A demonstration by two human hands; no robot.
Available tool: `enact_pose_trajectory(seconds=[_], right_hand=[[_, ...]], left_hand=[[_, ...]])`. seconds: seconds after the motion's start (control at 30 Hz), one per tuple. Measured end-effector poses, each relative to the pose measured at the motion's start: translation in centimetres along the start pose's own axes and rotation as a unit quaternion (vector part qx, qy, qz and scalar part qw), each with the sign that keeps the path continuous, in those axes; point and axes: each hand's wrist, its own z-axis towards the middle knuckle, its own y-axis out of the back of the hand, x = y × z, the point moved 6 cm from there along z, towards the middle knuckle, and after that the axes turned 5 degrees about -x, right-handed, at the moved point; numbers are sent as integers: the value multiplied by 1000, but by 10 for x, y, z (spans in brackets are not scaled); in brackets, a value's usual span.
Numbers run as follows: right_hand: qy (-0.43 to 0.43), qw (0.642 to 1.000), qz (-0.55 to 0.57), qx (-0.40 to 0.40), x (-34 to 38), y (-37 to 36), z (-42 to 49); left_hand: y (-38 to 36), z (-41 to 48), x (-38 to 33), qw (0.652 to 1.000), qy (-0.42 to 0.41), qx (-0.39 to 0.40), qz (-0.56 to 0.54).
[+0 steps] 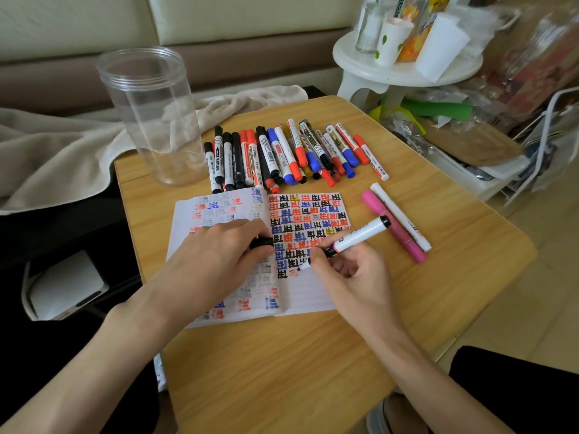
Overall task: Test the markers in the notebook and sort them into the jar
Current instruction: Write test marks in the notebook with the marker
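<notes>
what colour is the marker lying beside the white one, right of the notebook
The marker is pink all over, seen best in the head view.

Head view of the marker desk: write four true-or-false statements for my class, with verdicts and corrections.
1. The clear jar holds no markers. True.
2. The right hand holds a marker with its tip on the notebook. True.
3. The left hand holds a red cap. False: it holds a black cap.
4. The pink marker stands in the jar. False: it lies on the table, right of the notebook.
</notes>
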Motion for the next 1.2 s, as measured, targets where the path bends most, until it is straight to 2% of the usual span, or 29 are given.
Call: enact_pose_trajectory(seconds=[0.27, 0.53, 0.73, 0.9, 1.2], right_hand=[[1, 1000, -6, 21, 2, -2, 0], [-9, 1000, 11, 8, 0, 2, 1], [-3, 999, -6, 34, 3, -3, 0], [-9, 1000, -3, 4, -1, 1, 1], [-10, 1000, 19, 19, 0, 0, 2]], left_hand=[[1, 0, -2, 1000, -8, -3, 0], [2, -1, -4, 1000, -11, -8, 2], [2, -2, -4, 1000, -20, -11, 7], [2, -2, -4, 1000, -16, -7, 3], [3, -2, -5, 1000, -18, -8, 4]])
